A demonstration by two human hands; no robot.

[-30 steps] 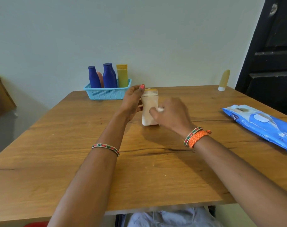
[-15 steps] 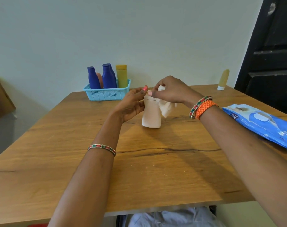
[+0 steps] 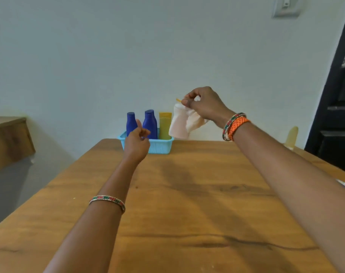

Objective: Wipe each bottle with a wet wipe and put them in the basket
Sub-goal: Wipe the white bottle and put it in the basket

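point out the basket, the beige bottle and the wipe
basket [image 3: 161, 146]: head view, on its front wall
beige bottle [image 3: 178, 125]: head view, on its body, below the right hand [image 3: 205, 104]
wipe [image 3: 195, 120]: head view, on the fold hanging under that hand

head-worn view facing forward over table [image 3: 187, 194]
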